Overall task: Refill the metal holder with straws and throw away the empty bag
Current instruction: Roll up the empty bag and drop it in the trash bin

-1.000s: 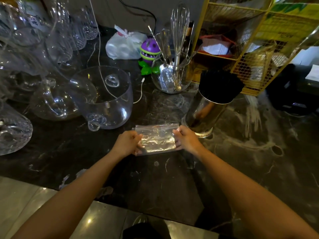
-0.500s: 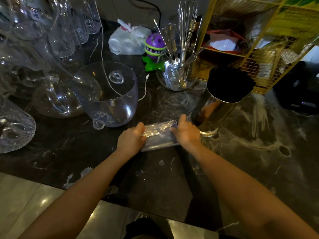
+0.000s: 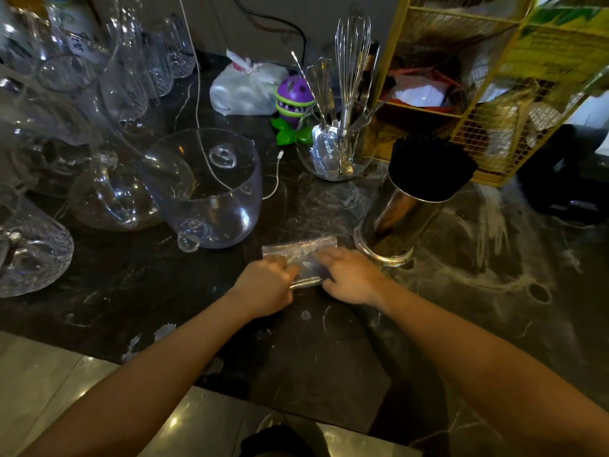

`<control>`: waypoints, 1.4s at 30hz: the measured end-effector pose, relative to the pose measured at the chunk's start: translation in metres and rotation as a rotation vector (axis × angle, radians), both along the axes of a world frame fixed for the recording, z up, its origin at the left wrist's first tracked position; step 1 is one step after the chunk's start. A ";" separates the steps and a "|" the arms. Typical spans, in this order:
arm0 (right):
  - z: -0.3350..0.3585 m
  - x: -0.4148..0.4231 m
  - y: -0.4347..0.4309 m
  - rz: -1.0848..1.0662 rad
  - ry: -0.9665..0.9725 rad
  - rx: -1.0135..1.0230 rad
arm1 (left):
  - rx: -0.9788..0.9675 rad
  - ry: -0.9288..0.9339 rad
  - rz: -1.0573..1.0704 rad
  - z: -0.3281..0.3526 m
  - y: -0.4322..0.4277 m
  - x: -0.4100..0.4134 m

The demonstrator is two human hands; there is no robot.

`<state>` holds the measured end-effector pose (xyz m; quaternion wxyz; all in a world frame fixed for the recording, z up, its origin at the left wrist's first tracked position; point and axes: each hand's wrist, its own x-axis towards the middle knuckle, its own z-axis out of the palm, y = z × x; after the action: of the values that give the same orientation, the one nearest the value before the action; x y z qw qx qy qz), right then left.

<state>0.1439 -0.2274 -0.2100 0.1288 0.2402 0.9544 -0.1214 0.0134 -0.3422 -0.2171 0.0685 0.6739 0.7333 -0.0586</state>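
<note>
Both forearms are reaching in from 6 o'clock over the dark marble counter. The left hand is curling its fingers over the left end of the empty clear plastic bag, pinching it, while the right hand is lying flatter on the bag's right part, pressing it down against the counter. The bag is sitting flattened and partly folded at the centre, just beside the base of the metal holder at 2 o'clock. The holder is standing upright, packed with black straws. At 10 o'clock a clear glass bowl is resting. Farther off, around 12 o'clock, a glass jar of utensils is standing beside a purple plant toy.
</note>
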 end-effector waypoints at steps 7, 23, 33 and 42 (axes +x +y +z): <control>0.004 0.012 -0.007 -0.024 0.100 0.053 | 0.012 -0.034 -0.014 0.004 0.004 -0.003; -0.010 0.008 0.011 -0.501 0.360 -0.629 | -0.036 -0.708 0.383 0.014 0.005 -0.027; -0.012 0.012 0.010 -0.561 0.221 -0.543 | -0.159 -0.589 0.325 0.010 0.010 -0.035; -0.014 0.023 -0.003 -0.457 0.175 -0.399 | -0.240 -0.619 0.217 0.010 0.015 -0.024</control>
<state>0.1670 -0.2307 -0.2240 0.0602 0.4073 0.8405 -0.3523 -0.0107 -0.3267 -0.2067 0.3722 0.5649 0.7330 0.0706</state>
